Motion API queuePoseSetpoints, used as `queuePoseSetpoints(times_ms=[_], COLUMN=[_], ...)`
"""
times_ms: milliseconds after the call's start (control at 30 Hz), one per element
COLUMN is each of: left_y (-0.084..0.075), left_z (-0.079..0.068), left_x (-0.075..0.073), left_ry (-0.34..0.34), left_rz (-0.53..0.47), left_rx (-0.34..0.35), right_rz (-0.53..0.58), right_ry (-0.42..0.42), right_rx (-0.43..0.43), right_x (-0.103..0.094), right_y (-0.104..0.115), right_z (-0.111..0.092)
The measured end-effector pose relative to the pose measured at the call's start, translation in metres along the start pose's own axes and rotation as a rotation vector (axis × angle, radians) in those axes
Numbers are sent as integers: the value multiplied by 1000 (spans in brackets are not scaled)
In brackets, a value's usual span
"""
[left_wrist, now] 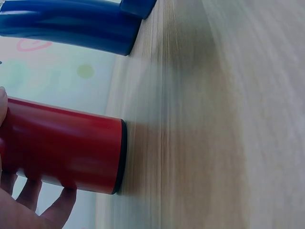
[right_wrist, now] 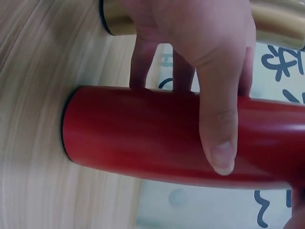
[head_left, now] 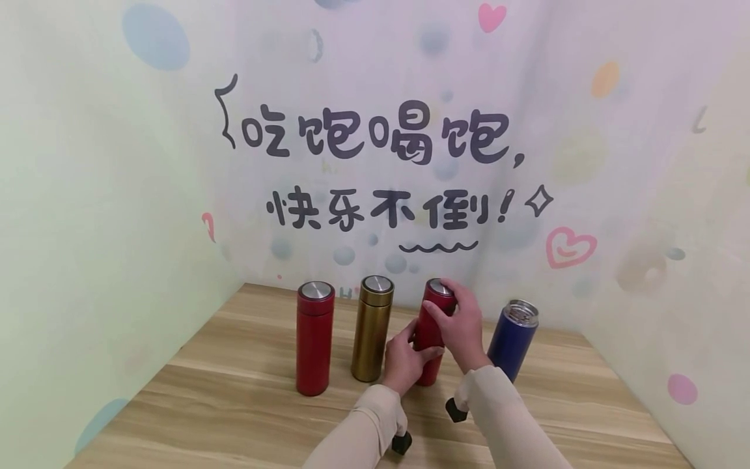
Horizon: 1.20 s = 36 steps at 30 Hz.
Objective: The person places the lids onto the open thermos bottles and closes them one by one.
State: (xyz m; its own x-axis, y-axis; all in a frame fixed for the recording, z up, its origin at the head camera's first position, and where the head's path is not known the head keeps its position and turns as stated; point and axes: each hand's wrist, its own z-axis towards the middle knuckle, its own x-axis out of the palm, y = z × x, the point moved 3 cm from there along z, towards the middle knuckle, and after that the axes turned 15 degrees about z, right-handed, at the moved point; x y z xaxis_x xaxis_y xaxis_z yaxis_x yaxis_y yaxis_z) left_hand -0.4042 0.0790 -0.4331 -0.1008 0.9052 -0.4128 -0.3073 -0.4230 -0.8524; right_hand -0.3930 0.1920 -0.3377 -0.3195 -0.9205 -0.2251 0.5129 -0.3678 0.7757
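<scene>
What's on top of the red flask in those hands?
On the red flask sits a silver-topped lid. The right hand covers part of the lid in the head view; what lies beneath that hand cannot be seen.

Red flask (head_left: 428,335): slim cylinder, upright on the wood-grain tabletop (head_left: 234,391), five o'clock from head-view centre.
Lid (head_left: 437,286): silver-topped, seated on top.
Base rim (left_wrist: 123,155): black.

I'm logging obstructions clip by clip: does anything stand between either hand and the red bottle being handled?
Nothing visible does. The left hand grips the red bottle around its body, and the right hand holds its top, both directly. The gold bottle and the open blue bottle stand to either side, not in between.
</scene>
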Motion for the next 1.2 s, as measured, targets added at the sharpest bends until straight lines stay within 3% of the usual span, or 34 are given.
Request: queuePoseSetpoints(times_ms=[233, 500, 733, 967, 1200], left_y=[-1, -5, -2, 0, 0], left_z=[-2, -3, 1, 0, 0], left_x=[-1, 0, 0, -1, 1], left_ry=[11, -11, -34, -21, -14], left_rz=[-12, 14, 24, 9, 13], left_rx=[-23, 12, 26, 7, 12], right_rz=[-104, 66, -43, -114, -170], right_ry=[-38, 161, 215, 161, 31], right_rx=[0, 27, 14, 0, -41], right_x=[5, -8, -14, -11, -6], right_y=[3, -1, 2, 7, 8], right_z=[3, 3, 10, 10, 7])
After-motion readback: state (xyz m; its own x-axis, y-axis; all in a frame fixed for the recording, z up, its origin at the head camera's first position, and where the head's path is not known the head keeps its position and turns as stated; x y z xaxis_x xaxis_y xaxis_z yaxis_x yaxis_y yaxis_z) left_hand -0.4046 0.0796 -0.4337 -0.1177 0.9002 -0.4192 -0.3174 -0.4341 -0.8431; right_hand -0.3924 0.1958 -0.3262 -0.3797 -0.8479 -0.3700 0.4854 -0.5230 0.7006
